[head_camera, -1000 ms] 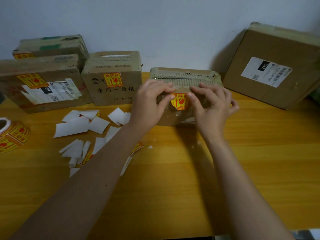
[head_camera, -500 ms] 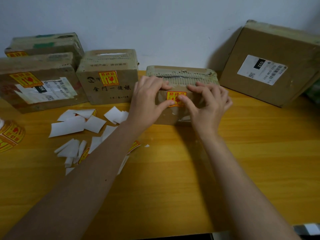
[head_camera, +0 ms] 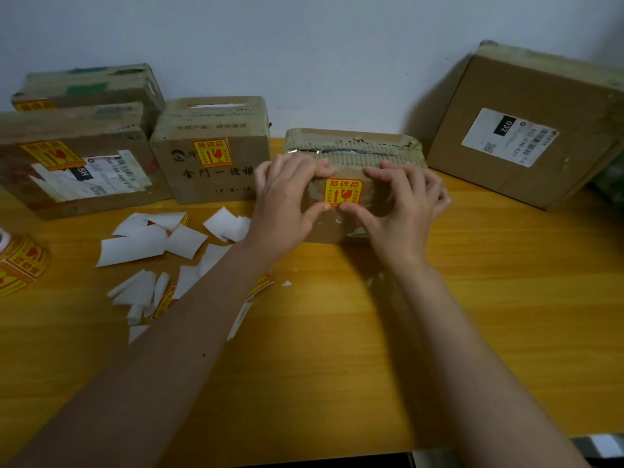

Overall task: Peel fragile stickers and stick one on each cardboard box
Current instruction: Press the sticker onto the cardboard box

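A small cardboard box [head_camera: 351,143] stands in the middle of the table, against the wall. On its front face is a yellow and red fragile sticker [head_camera: 343,192]. My left hand [head_camera: 287,201] and my right hand [head_camera: 401,211] frame the sticker. Both thumbs press its lower edge, and the bent fingertips rest on the box face near its top edge. To the left stand three boxes that each show a fragile sticker: a wide one [head_camera: 84,194], one behind it [head_camera: 91,86] and a squarer one [head_camera: 209,130]. A sticker roll [head_camera: 20,265] lies at the left edge.
A large box [head_camera: 526,126] with a white shipping label leans against the wall at the right; I see no fragile sticker on it. Several white backing scraps [head_camera: 135,244] litter the wooden table [head_camera: 472,298] left of my left forearm.
My fingers have slid off the sticker's face to its edges, so the whole sticker now shows. The thumbs have moved to its lower edge. The box has stayed in place.
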